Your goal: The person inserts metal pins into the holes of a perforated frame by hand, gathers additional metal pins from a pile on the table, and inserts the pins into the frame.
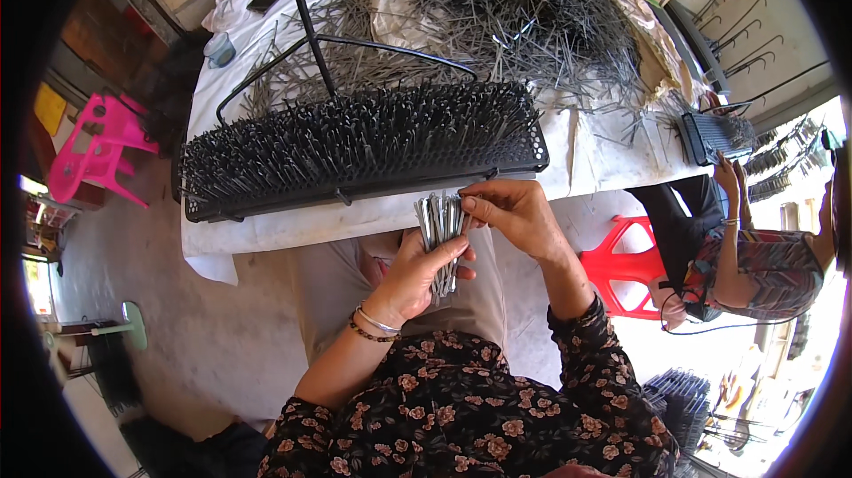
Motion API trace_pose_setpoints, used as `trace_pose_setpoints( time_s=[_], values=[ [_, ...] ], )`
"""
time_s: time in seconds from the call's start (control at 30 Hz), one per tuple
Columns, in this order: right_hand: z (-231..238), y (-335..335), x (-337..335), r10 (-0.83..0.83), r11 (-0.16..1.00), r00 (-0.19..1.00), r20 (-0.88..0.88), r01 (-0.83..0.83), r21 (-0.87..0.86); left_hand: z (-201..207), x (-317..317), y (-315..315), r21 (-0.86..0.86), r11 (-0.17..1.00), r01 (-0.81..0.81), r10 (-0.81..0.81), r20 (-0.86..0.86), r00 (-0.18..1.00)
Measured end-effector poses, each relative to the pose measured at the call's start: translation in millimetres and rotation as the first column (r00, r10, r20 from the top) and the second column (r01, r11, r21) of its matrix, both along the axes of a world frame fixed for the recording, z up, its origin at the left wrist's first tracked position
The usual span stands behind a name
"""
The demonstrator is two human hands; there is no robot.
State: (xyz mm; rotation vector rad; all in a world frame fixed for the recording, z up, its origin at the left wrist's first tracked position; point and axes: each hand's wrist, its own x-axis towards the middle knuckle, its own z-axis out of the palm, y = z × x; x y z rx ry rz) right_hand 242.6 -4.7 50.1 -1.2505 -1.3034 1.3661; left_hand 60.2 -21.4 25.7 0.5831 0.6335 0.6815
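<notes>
A bundle of thin silvery metal strips (pixel 438 228) stands in my left hand (pixel 410 276), whose fingers wrap round its lower half. My right hand (pixel 513 216) is at the bundle's upper right, thumb and forefinger pinched together by the strip tops. Whatever is in that pinch is too small to make out. Just beyond my hands, a long black perforated rack (pixel 355 178) lies along the table's near edge, its holes filled with many upright dark strips (pixel 355 127). A bent black metal frame (pixel 311 39) rises from behind the rack.
A large heap of loose metal strips (pixel 532 30) covers the far part of the white-covered table (pixel 577 154). At right a co-worker (pixel 754 274) handles a smaller black rack (pixel 710 136) near a red stool (pixel 621 265). A pink stool (pixel 102 154) and a cup (pixel 219 49) are at left.
</notes>
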Motion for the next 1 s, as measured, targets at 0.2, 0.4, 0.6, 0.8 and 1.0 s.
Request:
trace_pose_setpoints(
  time_s=[0.2, 0.4, 0.6, 0.8, 1.0],
  values=[
    [7, 4, 22, -0.21, 0.977, 0.975, 0.075, 0.208, 0.041, -4, 11, 4, -0.058, 0.998, -0.01, 0.011, 0.003, 1.0],
    [24, 29, 66, -0.642, 0.693, 0.765, 0.046, 0.553, 0.463, 10, 28, 28, -0.021, 0.999, 0.045, -0.045, 0.004, 0.999],
    [8, 59, 75, -0.724, 0.557, 0.666, 0.183, 0.406, 0.725, -22, 44, 56, -0.056, 0.994, 0.09, -0.091, -0.028, 0.995],
    [2, 67, 64, -0.716, 0.53, 0.638, 0.284, 0.231, 0.816, -20, 41, 48, -0.069, 0.997, 0.028, -0.035, -0.102, 0.994],
    [2, 70, 56, -0.75, 0.5, 0.532, 0.393, 0.066, 0.864, -25, 37, 40, -0.122, 0.992, 0.012, -0.018, -0.052, 0.998]
  ],
)
